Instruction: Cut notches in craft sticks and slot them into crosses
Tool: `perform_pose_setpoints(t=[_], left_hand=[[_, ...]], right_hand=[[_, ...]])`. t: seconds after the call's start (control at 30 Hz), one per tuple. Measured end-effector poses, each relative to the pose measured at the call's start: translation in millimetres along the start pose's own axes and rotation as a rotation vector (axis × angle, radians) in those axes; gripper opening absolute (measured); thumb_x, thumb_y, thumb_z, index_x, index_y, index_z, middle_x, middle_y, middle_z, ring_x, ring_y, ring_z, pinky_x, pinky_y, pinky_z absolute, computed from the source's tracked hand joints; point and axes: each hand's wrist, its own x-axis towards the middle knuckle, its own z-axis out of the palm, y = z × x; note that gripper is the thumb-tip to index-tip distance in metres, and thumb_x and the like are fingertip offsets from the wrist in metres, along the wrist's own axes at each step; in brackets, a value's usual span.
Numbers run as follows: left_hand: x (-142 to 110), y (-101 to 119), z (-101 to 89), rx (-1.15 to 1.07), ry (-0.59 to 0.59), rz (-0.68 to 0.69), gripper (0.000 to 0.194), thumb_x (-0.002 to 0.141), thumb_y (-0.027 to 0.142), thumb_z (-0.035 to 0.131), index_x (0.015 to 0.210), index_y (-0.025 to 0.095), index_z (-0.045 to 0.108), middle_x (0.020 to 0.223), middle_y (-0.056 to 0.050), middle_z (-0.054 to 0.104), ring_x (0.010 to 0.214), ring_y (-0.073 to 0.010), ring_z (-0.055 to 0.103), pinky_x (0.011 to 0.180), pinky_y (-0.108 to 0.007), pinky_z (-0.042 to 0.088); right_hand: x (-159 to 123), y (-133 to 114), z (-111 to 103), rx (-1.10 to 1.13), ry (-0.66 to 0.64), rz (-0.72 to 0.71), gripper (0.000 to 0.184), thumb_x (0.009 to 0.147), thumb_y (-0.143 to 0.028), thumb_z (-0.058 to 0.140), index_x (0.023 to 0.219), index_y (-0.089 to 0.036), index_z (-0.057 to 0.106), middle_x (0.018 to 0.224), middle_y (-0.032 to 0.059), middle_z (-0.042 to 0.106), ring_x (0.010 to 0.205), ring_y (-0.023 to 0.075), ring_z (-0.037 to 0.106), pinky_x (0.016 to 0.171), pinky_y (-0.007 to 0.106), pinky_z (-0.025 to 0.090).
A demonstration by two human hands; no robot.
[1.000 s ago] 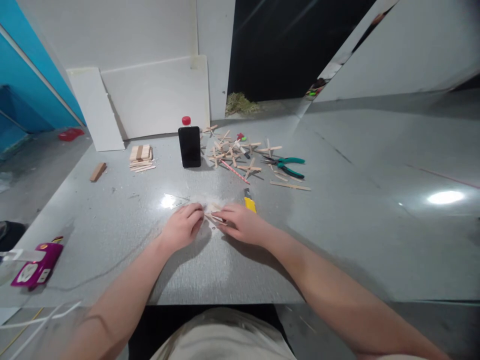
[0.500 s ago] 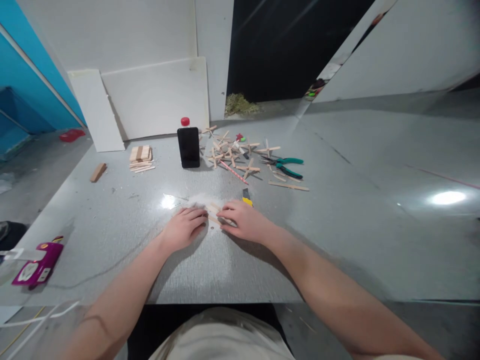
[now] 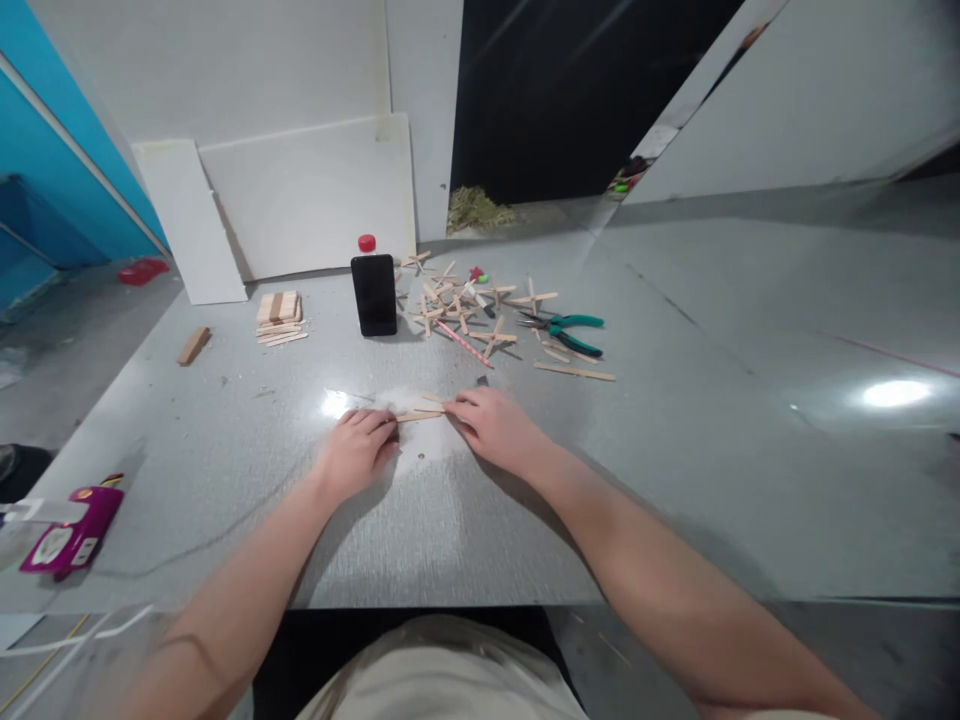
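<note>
Between my hands, low over the metal tabletop [image 3: 465, 540], are thin wooden craft sticks [image 3: 418, 416], at least two, lying nearly side by side at a slight angle. The fingers of my left hand [image 3: 358, 450] are closed on the left end of one stick. My right hand [image 3: 491, 428] pinches the right ends of the sticks between thumb and fingers. Its fingers partly hide where the sticks meet. Just beyond that hand, the dark tip of a utility knife [image 3: 482, 381] shows; the rest of it is covered.
Farther back lie a pile of crossed craft sticks [image 3: 457, 305], a striped pink straw-like rod [image 3: 463, 343], green-handled pliers [image 3: 574, 328] and a loose stick [image 3: 574, 371]. A phone [image 3: 375, 295] stands before a red-capped bottle [image 3: 367, 243]. Stacked sticks [image 3: 280, 308], a wooden block [image 3: 194, 345] and a purple device [image 3: 73, 530] are leftward.
The sticks have turned from a steep diagonal to nearly level. My right hand has moved slightly away from me and now covers the knife's yellow part; my left hand has shifted slightly left.
</note>
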Motion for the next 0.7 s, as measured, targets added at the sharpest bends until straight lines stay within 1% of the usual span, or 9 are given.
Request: perform_pose_setpoints(t=[0.03, 0.1, 0.13, 0.2, 0.27, 0.37, 0.53, 0.63, 0.7], left_hand=[[-0.5, -2.0, 0.7, 0.003, 0.015, -0.018, 0.027, 0.102, 0.026, 0.051, 0.122, 0.017, 0.068, 0.129, -0.012, 0.069, 0.116, -0.0298, 0.064, 0.099, -0.050, 0.050], [-1.4, -4.2, 1.2, 0.004, 0.030, -0.035, 0.029, 0.102, 0.025, 0.049, 0.124, 0.017, 0.067, 0.131, -0.013, 0.068, 0.118, -0.0297, 0.064, 0.101, -0.049, 0.050], [-1.6, -4.2, 1.0, 0.000, 0.027, -0.032, 0.029, 0.103, 0.025, 0.050, 0.125, 0.017, 0.066, 0.131, -0.012, 0.068, 0.118, -0.0294, 0.064, 0.101, -0.048, 0.050], [-1.7, -1.5, -0.5, -0.010, 0.002, -0.007, 0.030, 0.102, 0.027, 0.051, 0.127, 0.018, 0.066, 0.134, -0.011, 0.068, 0.120, -0.0287, 0.064, 0.102, -0.048, 0.050], [-0.6, 3.6, -2.4, -0.021, -0.034, 0.027, 0.033, 0.103, 0.030, 0.051, 0.131, 0.019, 0.064, 0.139, -0.011, 0.065, 0.123, -0.0283, 0.062, 0.103, -0.048, 0.049], [4.5, 10.9, -3.7, -0.029, -0.094, 0.079, 0.038, 0.104, 0.036, 0.050, 0.138, 0.021, 0.060, 0.148, -0.010, 0.059, 0.128, -0.0275, 0.060, 0.106, -0.047, 0.046], [23.9, 14.4, -1.5, -0.016, -0.173, 0.124, 0.046, 0.102, 0.042, 0.054, 0.142, 0.020, 0.056, 0.151, -0.011, 0.057, 0.131, -0.0300, 0.058, 0.106, -0.047, 0.043], [39.8, 15.0, 0.2, -0.010, -0.195, 0.123, 0.045, 0.101, 0.040, 0.055, 0.141, 0.019, 0.056, 0.147, -0.012, 0.059, 0.131, -0.0305, 0.058, 0.109, -0.047, 0.041], [49.1, 16.1, 1.4, -0.006, -0.197, 0.107, 0.042, 0.101, 0.037, 0.055, 0.139, 0.019, 0.057, 0.144, -0.013, 0.061, 0.128, -0.0307, 0.060, 0.109, -0.048, 0.042]], right_hand=[[-1.5, 3.3, -3.2, -0.008, 0.000, 0.042, 0.022, 0.097, -0.025, 0.066, 0.118, -0.018, 0.069, 0.117, 0.0089, 0.068, 0.113, 0.0254, 0.063, 0.100, 0.044, 0.051], [-6.7, 10.3, -7.8, -0.024, -0.004, 0.150, 0.028, 0.092, -0.029, 0.071, 0.118, -0.017, 0.070, 0.118, 0.0129, 0.067, 0.113, 0.0282, 0.063, 0.098, 0.042, 0.051], [-10.0, 13.9, -8.6, -0.033, -0.013, 0.212, 0.033, 0.091, -0.033, 0.073, 0.119, -0.016, 0.069, 0.117, 0.0140, 0.066, 0.110, 0.0284, 0.065, 0.095, 0.042, 0.053], [-16.9, 20.8, -6.6, -0.047, -0.050, 0.334, 0.041, 0.091, -0.041, 0.073, 0.121, -0.014, 0.066, 0.113, 0.0126, 0.067, 0.100, 0.0253, 0.067, 0.086, 0.041, 0.057], [-21.7, 28.1, -0.8, -0.055, -0.100, 0.423, 0.037, 0.097, -0.043, 0.067, 0.121, -0.016, 0.064, 0.112, 0.0085, 0.068, 0.093, 0.0205, 0.068, 0.081, 0.039, 0.060], [-22.5, 41.5, 8.3, -0.064, -0.127, 0.510, 0.030, 0.100, -0.040, 0.064, 0.121, -0.018, 0.064, 0.118, 0.0079, 0.068, 0.096, 0.0193, 0.069, 0.084, 0.039, 0.061], [-21.1, 74.6, 10.4, -0.115, -0.055, 0.603, 0.030, 0.100, -0.038, 0.064, 0.124, -0.019, 0.064, 0.125, 0.0093, 0.066, 0.104, 0.0214, 0.068, 0.089, 0.041, 0.060], [-25.0, 94.4, 4.9, -0.151, 0.040, 0.623, 0.030, 0.100, -0.038, 0.064, 0.123, -0.018, 0.064, 0.125, 0.0094, 0.066, 0.105, 0.0215, 0.068, 0.090, 0.042, 0.060], [-26.5, 101.0, 0.2, -0.165, 0.122, 0.614, 0.029, 0.100, -0.038, 0.064, 0.121, -0.018, 0.065, 0.123, 0.0090, 0.066, 0.104, 0.0212, 0.068, 0.089, 0.042, 0.059]])
